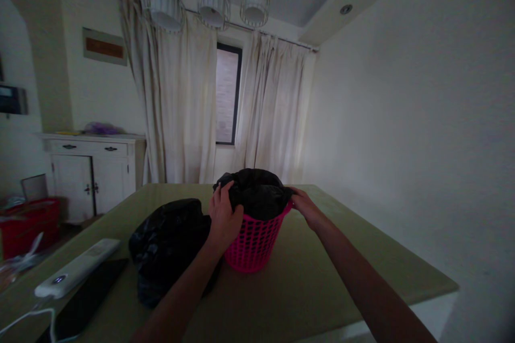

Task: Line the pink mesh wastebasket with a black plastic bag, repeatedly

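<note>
A pink perforated plastic basket (252, 246) stands on the green table (322, 278), a black plastic bag (257, 190) bulging out of its top. My left hand (222, 217) grips the bag at the basket's left rim, fingers curled over the plastic. At the right rim my right hand (302, 204) pinches the bag's edge. A second, crumpled black bag (169, 246) lies on the table just left of the basket, beside my left forearm.
A white power bank (76, 274) with a cable and a dark phone (86, 300) lie at the table's left front. A white cabinet (90, 171), a red bin (30, 225), curtains and hanging lamps are beyond the table.
</note>
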Demonstrator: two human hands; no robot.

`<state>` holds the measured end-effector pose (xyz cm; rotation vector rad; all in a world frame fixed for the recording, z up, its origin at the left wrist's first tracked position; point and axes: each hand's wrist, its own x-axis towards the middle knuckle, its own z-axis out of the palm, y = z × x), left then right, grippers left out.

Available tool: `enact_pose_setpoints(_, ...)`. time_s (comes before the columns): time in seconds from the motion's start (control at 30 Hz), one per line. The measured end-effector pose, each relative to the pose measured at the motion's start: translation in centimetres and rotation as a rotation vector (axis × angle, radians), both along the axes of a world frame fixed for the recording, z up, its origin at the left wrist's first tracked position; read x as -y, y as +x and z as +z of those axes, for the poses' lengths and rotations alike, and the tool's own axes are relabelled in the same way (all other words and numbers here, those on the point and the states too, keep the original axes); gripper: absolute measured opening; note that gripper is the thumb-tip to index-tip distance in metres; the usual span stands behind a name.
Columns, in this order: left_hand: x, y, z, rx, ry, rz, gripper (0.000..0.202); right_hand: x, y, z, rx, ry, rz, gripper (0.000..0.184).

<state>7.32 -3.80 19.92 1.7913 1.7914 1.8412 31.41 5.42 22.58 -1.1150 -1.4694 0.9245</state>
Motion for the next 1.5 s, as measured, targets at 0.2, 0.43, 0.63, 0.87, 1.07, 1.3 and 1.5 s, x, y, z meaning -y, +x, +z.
enact_pose_setpoints(0.2, -0.5, -0.3, 1.0, -0.052, -0.151, 0.04, 0.064, -2.1, -0.3, 0.0, 0.07, 0.115, -0.124, 0.037)
enact_pose_setpoints(0.43, -1.2, -0.5, 1.2, -0.265, -0.183, 0.039, 0.064, -5.6, -0.1, 0.9, 0.131, 0.107, -0.196, 0.031)
enact_pose_setpoints(0.63, -2.3, -0.5, 1.0, -0.385, -0.2, 0.047, 0.067, -6.8, -1.5, 4.1, 0.42, 0.234, -0.252, 0.027)
enact_pose_setpoints(0.87, -2.5, -0.3, 0.6, -0.362, -0.181, 0.032, 0.073, -7.1, -4.6, 7.5, 0.182, 0.546, 0.014, 0.044)
enact_pose_setpoints(1.07, -2.4, -0.3, 1.4, -0.247, -0.152, 0.0, 0.084, -3.9, -6.0, 10.3, 0.113, 0.788, 0.264, 0.056)
enact_pose_setpoints(1.3, -3.5, -1.3, 2.4, 0.002, 0.039, -0.04, 0.089, -1.7, -3.1, 12.1, 0.202, 0.897, 0.264, 0.05)
enact_pose_setpoints(1.5, -4.9, -3.3, 6.2, 0.257, 0.297, -0.249, 0.066, -4.1, 0.8, 12.9, 0.335, 0.759, -0.137, 0.038)
